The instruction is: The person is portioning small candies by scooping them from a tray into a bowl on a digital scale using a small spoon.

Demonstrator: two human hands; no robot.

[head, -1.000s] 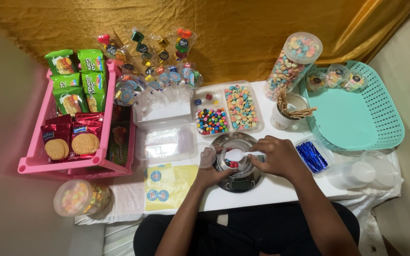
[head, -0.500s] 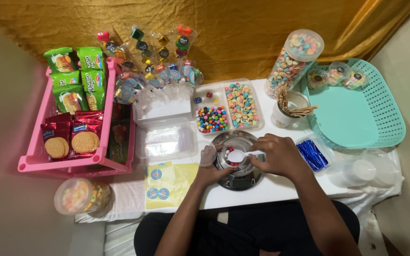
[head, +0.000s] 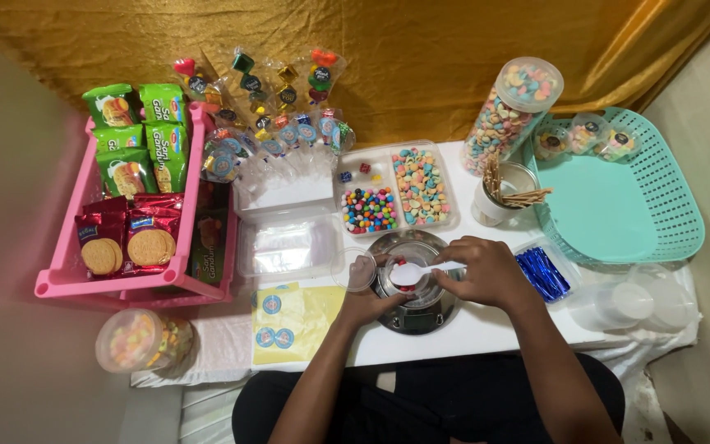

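My right hand (head: 484, 271) holds a white plastic spoon (head: 414, 272) over a small clear cup (head: 408, 279) that stands on a round silver scale (head: 415, 288). Red candies lie in the cup under the spoon. My left hand (head: 369, 301) rests at the scale's left side, its fingers against the cup, next to a clear round lid (head: 359, 271). Just beyond the scale is a divided clear tray (head: 394, 193) with round multicoloured candies on the left and pastel candies on the right.
A pink rack (head: 137, 271) of biscuit packs stands left, a teal basket (head: 655, 193) right. A tall candy jar (head: 507, 107), a cup of wooden sticks (head: 503, 193), blue twist ties (head: 541, 274), a sticker sheet (head: 289, 321), clear containers (head: 285, 247) and a candy tub (head: 137, 339) surround the scale.
The right hand has shifted the spoon slightly over the cup on the scale. The left hand stays at the cup's left side.
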